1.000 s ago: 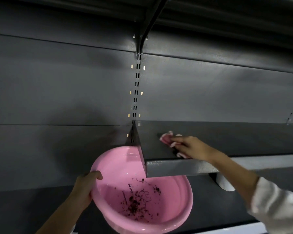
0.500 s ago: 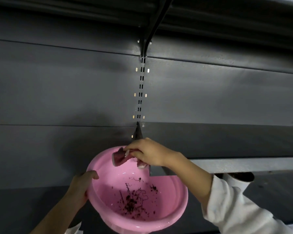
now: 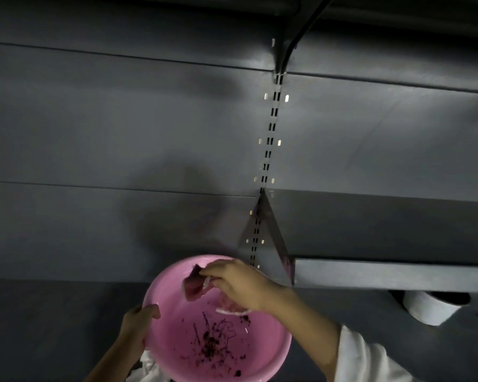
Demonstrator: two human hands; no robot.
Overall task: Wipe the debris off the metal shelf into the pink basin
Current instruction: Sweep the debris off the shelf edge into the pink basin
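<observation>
Your right hand [image 3: 240, 285] is over the pink basin [image 3: 218, 321], off the metal shelf [image 3: 384, 230], with its fingers [image 3: 218, 267] pinching a crumpled pink cloth [image 3: 192, 286] that hangs above the bowl's far side, about eleven o'clock from the basin's centre. Your left hand [image 3: 138, 325] grips the basin's rim at nine o'clock, thumb hooked over the edge and the other fingers hidden underneath, holding it just below and to the left of the shelf's end.

A dark scatter of debris [image 3: 213, 346] already lies on the basin floor, toward six o'clock, so at least part of the wiping looks done. The shelf top runs off at three o'clock from the basin; the stretch in view looks bare, though it is dim and seen at a shallow angle, so fine crumbs could go unnoticed, and its right end is out of frame. What seems left is to shake the cloth clean over the basin and check the remaining length of shelf.
</observation>
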